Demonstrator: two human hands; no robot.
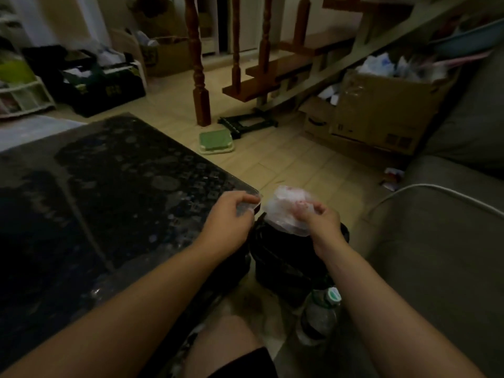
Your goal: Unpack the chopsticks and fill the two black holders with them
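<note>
- Head view: a crumpled clear plastic wrapper [283,211] is held up in the right hand [320,222], with the fingers curled round its lower edge.
- A smaller bit of clear plastic [249,204] is pinched in the left hand [231,216], between the thumb and the bent fingers.
- Both hands are kept just above a black bin bag [286,257], which sits on the floor between the dark glass table [114,192] and the grey sofa [436,241].
- The bit in the left hand is just beside the corner of the table.
- No chopsticks can be seen in this view. The two black holders cannot be seen either, so where they are cannot be told. The picture is dark and a little blurry.
- The wrapper looks empty, but this cannot be told for sure.
- The step in hand is judged to be the throwing away of the wrapping, since the plastic is held right over the bin bag.
- For the next move, both pieces would need to be let go so that they drop into the open bag and not onto the floor.
- After that, the chopsticks and holders would need to be found again.
- A plastic bottle [320,315] with a green and white cap is stood on the floor close to the bag, near the person's knee [223,347]. It could be knocked over if the hands are moved fast.
- A cardboard box [381,110] and wooden stairs [272,66] are seen further back.
</note>
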